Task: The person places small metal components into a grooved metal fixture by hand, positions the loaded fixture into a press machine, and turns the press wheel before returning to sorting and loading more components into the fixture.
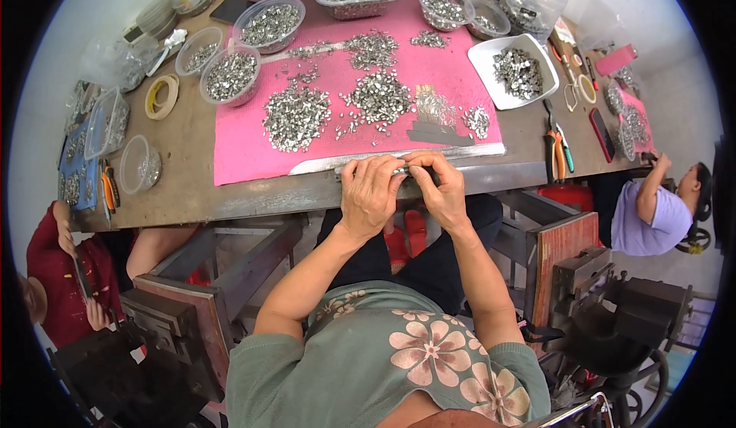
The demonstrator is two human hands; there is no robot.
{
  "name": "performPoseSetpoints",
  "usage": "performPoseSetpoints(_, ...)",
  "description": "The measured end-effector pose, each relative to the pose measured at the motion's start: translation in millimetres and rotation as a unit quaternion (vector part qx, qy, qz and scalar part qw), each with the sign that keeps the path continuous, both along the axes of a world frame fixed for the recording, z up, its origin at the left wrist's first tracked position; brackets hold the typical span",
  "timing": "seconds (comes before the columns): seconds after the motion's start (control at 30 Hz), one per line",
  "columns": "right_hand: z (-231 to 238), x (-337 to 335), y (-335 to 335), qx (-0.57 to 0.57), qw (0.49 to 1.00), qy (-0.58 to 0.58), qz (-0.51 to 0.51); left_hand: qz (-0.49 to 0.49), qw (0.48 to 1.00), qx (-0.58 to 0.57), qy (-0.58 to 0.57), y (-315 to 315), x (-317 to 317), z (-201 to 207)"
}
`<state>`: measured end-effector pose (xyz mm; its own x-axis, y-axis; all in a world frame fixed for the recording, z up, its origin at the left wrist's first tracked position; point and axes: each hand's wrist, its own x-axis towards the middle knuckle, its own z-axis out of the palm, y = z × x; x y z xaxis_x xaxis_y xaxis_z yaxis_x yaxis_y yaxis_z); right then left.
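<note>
My left hand and my right hand meet at the table's front edge. Both are closed, fingertips pinched around a small metal piece that is mostly hidden, so its exact kind cannot be made out. Just beyond them lies a pink mat with a whitish worn front border. Loose small silvery metal parts form piles on it, among them a left pile and a middle pile. Right of these, thin pale pins lie by a flat grey strip and a little pile.
Plastic tubs of metal parts line the mat's left and far sides. A white tray sits at its right corner. Orange-handled pliers, a phone and tape lie farther out. Co-workers sit left and right.
</note>
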<state>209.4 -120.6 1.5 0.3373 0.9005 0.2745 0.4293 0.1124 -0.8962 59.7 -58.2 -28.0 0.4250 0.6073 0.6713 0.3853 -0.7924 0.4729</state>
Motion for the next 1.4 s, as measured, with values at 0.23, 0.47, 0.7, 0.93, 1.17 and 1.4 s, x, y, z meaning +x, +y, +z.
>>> performPoseSetpoints(0.23, 0.6, 1.0, 1.7, 0.0, 1.0, -0.021, 0.003, 0.0, 1.0, 0.0, -0.002, 0.5, -0.2, -0.3)
performPoseSetpoints(0.47, 1.3, -1.4, 4.8, 0.062, 0.989, -0.136, 0.001, -0.005, 1.0, -0.009, -0.016, 0.6, -0.2, 0.9)
performPoseSetpoints(0.7, 6.5, 9.7, 3.2, 0.125, 0.949, -0.286, 0.039, -0.019, 0.999, -0.016, -0.03, 0.2, -2.1, 0.7)
performPoseSetpoints(0.93, 20.3, 16.4, 7.9, 0.089, 0.946, -0.298, 0.092, 0.032, 0.998, -0.057, -0.016, 49.4, -47.1, 26.2)
performPoseSetpoints(1.17, 11.4, -2.7, 74.2, 0.081, 0.936, -0.319, 0.122, 0.098, 0.991, -0.047, 0.083, 80.6, -60.5, 23.8)
performPoseSetpoints(1.4, 13.0, -4.4, 79.4, 0.03, 0.908, -0.391, 0.15, 0.068, 0.991, -0.033, 0.113, 87.2, -67.4, 25.3)
